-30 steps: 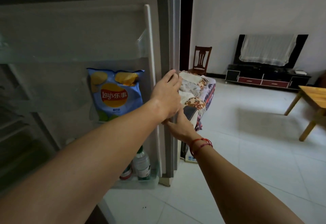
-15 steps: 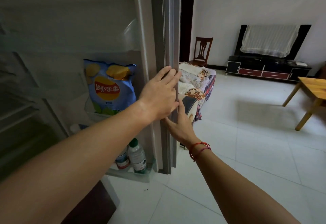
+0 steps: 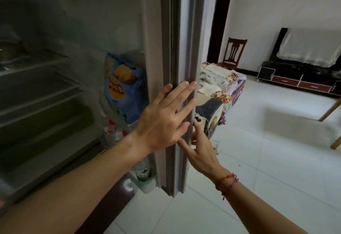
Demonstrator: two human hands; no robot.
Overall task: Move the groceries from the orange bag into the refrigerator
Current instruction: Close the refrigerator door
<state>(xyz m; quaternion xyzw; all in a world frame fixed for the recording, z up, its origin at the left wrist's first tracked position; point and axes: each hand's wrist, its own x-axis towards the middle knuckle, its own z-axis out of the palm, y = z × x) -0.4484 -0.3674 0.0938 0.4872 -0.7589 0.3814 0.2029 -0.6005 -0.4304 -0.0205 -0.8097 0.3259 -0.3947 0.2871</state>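
Note:
The refrigerator door (image 3: 177, 36) stands edge-on in the middle, swung partly inward. My left hand (image 3: 164, 119) lies flat on its edge with fingers spread. My right hand (image 3: 199, 150), with a red string at the wrist, touches the outer side of the same edge lower down, fingers apart. A blue bag of crisps (image 3: 122, 90) stands in the door shelf. A green-capped bottle (image 3: 143, 171) sits in the bottom door rack. White fridge shelves (image 3: 36, 93) show at left. The orange bag is not in view.
A cloth-draped piece of furniture (image 3: 219, 90) stands right behind the door. Farther off are a wooden chair (image 3: 233, 53), a dark TV stand (image 3: 299, 80) and wooden table legs (image 3: 332, 112) at the right edge. White tiled floor spreads to the right.
The door has swung inward toward the fridge, so the crisps bag looks narrower. Both hands stayed on the door edge, and the left hand's fingers flattened and spread.

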